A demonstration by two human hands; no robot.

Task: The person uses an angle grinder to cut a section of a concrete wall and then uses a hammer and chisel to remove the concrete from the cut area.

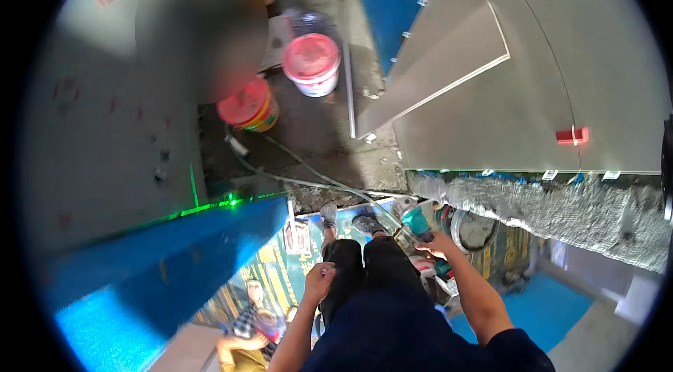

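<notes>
My left hand (pixel 320 276) is curled in front of my dark-trousered left thigh (pixel 342 270); whether anything small is in its fingers is unclear. My right hand (pixel 438 247) grips a teal-and-black power tool (pixel 415 221) beside my right leg. Around the tool, at the lower right, are a round bucket (pixel 473 230) and jumbled items too blurred to name. My feet stand on a printed board (pixel 280 270) near a hose (pixel 315 185).
Two red-lidded buckets (pixel 310 56) (pixel 247 104) stand ahead. Large grey tiled panels (pixel 491 119) lie right, with a loose strip (pixel 449 67). Blue edging (pixel 168 260) runs left, crossed by green laser light. Another person (pixel 245 323) is at lower left. A blurred patch hides the upper left.
</notes>
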